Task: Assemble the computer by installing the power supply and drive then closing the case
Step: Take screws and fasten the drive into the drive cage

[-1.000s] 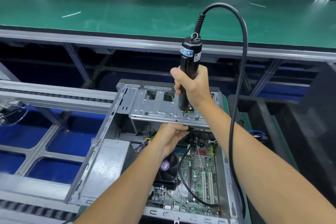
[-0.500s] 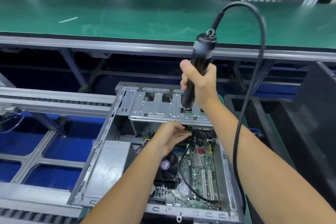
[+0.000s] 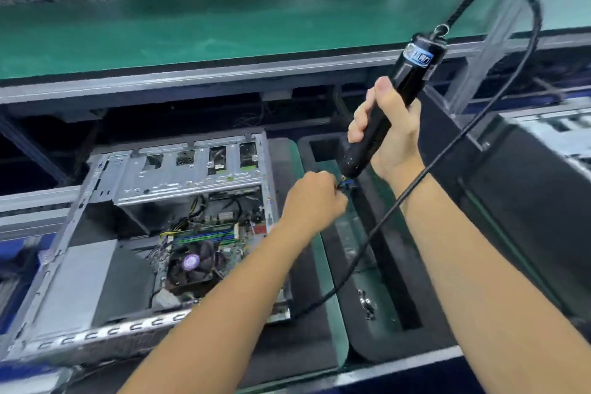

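Note:
The open grey computer case (image 3: 96,189) lies on its side at the left, with the drive cage (image 3: 192,176) on top and the motherboard (image 3: 208,243) and its fan showing inside. My right hand (image 3: 390,128) is shut on a black electric screwdriver (image 3: 403,89), tilted, its tip down to the right of the case. My left hand (image 3: 311,201) is closed right at the screwdriver tip, pinching something small and blue that I cannot identify. Both hands are over a black foam tray (image 3: 377,339), off the case.
A black cable (image 3: 524,51) loops from the screwdriver's top and hangs down across the tray. A few screws (image 3: 366,304) lie in the tray. A green conveyor belt (image 3: 192,29) runs behind. A dark bin (image 3: 527,201) stands at the right.
Both hands left the drive cage and moved right, to over the foam tray. The screwdriver came along, tilted. My view also swung right.

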{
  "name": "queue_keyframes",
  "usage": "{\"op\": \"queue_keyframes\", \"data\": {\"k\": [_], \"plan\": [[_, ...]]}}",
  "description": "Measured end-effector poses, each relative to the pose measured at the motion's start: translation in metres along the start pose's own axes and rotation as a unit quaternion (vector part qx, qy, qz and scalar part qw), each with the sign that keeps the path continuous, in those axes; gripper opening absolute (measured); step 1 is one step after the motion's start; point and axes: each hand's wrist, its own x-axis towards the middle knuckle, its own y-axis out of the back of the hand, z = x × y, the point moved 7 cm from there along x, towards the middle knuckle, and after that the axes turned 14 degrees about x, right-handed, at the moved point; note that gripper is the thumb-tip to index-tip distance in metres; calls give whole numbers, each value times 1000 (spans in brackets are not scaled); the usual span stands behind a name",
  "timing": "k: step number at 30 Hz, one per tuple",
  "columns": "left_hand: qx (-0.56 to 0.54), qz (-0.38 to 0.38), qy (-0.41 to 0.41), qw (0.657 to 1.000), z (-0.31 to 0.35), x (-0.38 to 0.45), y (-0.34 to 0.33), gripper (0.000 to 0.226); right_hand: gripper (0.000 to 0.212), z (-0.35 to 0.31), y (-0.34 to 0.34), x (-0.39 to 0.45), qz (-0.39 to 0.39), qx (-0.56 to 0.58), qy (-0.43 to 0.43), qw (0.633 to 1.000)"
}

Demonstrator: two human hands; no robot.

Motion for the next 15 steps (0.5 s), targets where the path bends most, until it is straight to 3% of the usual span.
{"op": "queue_keyframes", "data": {"k": [4, 8, 12, 15], "plan": [[56, -110, 2, 992, 49, 1, -64, 15, 36, -21, 70, -25, 33, 31, -26, 999], [113, -196, 0, 974, 58, -14, -132, 12, 32, -8, 122, -52, 39, -8, -70, 997], [142, -205, -29, 968, 52, -31, -175, 20, 33, 20, 156, -77, 28, -33, -113, 993], [280, -200, -102, 933, 51, -39, -200, 21, 35, 38, 173, -89, 38, -42, -142, 988]]}}
